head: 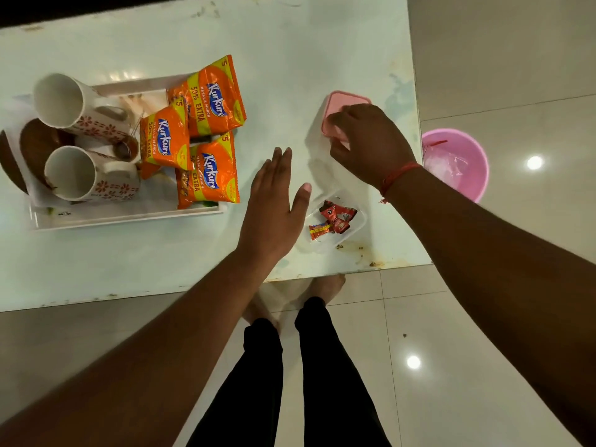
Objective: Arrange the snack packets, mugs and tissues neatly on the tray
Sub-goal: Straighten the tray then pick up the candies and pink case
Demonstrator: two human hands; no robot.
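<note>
A white tray (pixel 129 217) sits at the left of the table. On it stand two white mugs with red flower print, one at the back (pixel 69 106) and one at the front (pixel 87 175). Three orange Kurkure snack packets (pixel 209 101) lie on the tray's right part, overlapping. White tissue paper (pixel 35 191) shows under the mugs. My left hand (pixel 274 204) hovers flat and empty just right of the tray. My right hand (pixel 367 143) grips a pink lid (pixel 342 106) on the table.
A clear plastic container (pixel 338 221) with small red and orange sachets lies near the table's front edge. A dark brown round plate (pixel 35 150) sits at the tray's left. A pink bucket (pixel 458 162) stands on the tiled floor beyond the table's right edge.
</note>
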